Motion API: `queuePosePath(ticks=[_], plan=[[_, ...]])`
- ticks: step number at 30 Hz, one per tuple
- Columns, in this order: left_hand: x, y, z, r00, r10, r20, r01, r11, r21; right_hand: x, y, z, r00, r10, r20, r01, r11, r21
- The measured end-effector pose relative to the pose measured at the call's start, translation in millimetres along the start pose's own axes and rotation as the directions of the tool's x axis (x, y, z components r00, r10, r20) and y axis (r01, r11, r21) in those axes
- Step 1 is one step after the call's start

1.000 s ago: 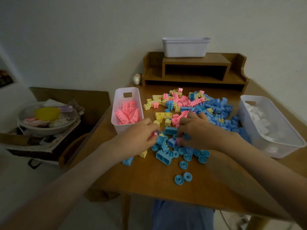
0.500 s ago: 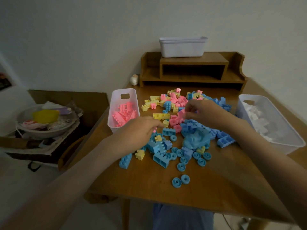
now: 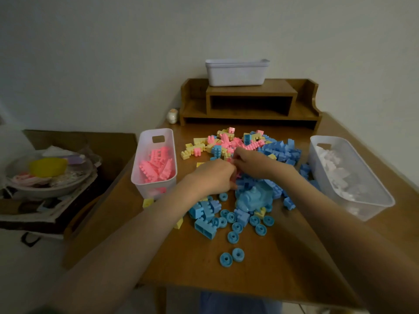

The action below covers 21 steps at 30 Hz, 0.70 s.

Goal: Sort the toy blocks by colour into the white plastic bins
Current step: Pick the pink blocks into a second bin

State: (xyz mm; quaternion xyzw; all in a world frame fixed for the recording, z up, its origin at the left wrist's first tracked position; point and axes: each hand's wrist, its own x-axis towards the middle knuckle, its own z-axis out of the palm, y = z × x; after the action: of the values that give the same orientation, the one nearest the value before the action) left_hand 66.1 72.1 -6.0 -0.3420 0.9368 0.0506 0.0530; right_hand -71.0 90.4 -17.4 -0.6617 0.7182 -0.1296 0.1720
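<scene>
Closer together now, left hand (image 3: 212, 176) and right hand (image 3: 252, 164) curl into the pile (image 3: 226, 141) (cannot tell what they hold), likely gathering pinks for the nearby pink bin (image 3: 147, 138).

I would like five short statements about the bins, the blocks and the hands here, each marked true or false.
1. The left bin holds pink blocks. True.
2. The right bin holds yellow blocks. False: it holds white blocks.
3. A third white bin stands on the wooden shelf. True.
4. The blue wheels lie inside a bin. False: they lie loose on the table.
5. Both the left hand and the right hand reach into the block pile. True.
</scene>
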Motion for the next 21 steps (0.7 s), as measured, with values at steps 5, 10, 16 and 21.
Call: queuePosePath(ticks=[5,10,16,21], plan=[[3.0,-0.6,4.4,0.999,0.007,-0.046,-0.007,1.0,0.011,-1.9,2.0,-0.3,0.999,0.032,-0.011,-0.032,0.999,0.012],[-7.0,-8.0,-1.5,0.986,-0.029,-0.166,0.006,0.99,-0.14,-5.0,7.1,-4.0,0.993,0.074,-0.095,-0.074,0.997,0.0],[-35.6,-15.7,-24.1,0.909,-0.132,-0.395,-0.04,0.917,-0.397,-5.9,-0.6,-17.0,0.946,-0.008,-0.323,0.077,0.976,0.202],[-59.3,-52.9,-37.7,0.768,-0.31,-0.56,0.098,0.922,-0.376,-4.2,-28.6,-28.0,0.936,-0.071,-0.344,0.172,0.946,0.274]])
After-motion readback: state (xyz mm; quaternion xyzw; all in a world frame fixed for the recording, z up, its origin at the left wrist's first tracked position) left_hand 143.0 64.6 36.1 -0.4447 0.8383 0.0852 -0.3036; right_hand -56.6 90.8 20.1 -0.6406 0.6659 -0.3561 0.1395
